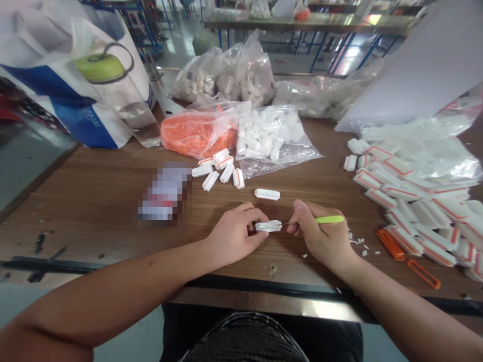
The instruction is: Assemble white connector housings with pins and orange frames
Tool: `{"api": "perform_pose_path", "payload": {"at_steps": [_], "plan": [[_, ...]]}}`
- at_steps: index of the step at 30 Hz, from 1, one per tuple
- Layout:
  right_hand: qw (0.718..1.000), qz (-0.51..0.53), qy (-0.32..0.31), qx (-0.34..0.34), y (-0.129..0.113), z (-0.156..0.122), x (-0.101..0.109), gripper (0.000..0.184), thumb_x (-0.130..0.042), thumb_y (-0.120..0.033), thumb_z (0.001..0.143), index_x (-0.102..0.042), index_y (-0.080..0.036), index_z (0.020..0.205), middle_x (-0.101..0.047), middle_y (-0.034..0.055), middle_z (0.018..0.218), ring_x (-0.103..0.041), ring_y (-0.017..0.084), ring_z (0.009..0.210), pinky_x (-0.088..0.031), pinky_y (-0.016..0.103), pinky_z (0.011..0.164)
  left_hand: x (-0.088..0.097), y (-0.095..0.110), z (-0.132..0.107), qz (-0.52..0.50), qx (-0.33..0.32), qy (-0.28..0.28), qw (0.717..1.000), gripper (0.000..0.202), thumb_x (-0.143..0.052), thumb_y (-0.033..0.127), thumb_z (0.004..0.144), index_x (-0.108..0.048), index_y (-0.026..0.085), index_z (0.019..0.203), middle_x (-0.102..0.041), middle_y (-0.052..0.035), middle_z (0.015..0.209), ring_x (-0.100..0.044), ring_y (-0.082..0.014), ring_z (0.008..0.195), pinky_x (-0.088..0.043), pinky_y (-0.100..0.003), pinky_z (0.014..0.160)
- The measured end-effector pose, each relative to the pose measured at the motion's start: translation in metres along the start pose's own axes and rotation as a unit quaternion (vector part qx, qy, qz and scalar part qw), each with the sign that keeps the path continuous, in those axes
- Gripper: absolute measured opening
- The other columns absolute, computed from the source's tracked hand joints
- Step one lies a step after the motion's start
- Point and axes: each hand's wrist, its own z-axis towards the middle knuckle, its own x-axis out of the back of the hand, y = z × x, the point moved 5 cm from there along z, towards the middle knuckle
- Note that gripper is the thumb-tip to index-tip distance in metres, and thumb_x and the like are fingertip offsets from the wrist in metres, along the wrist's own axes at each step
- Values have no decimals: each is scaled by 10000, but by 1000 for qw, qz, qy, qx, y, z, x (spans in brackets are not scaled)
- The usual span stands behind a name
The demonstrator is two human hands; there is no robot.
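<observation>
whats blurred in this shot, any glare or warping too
Head view: a pixelated patch hides whatever lies on the wooden table; glare streaks the table's front edge; the wide lens seems to bow that edge and stretch the left forearm; the left hand, right hand and white plastic piece stay fairly sharp.

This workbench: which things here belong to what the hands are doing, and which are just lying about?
In use: left hand, right hand, white plastic part, green-handled pick.
Lying about: drinking bottle, bag of orange pieces, orange plastic frames.
</observation>
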Motion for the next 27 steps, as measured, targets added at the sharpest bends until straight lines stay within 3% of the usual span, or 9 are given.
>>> {"api": "perform_pose_path", "payload": {"at_steps": [18, 27], "plan": [[999, 27, 27, -30, 4, -3, 3, 476, -480, -348, 969, -592, -185, 537, -613, -8, 488, -543, 73, 400, -441, 187, 401, 0, 0, -1, -1, 5, -2, 1000, 113, -691, 137, 778, -685, 180, 882, -548, 22, 768, -522, -91, 618, -446, -237, 628], [999, -31, -14, 23, -5, -3, 3, 457, -456, -307, 981, -566, -200, 550, -604, -16, 487, -548, 81, 410, -444, 215, 443, 0, 0, -1, -7, 3, -9, 1000, 120, -676, 147, 790, -684, 182, 905, -548, 16, 787, -522, -94, 621, -450, -246, 634]]}}
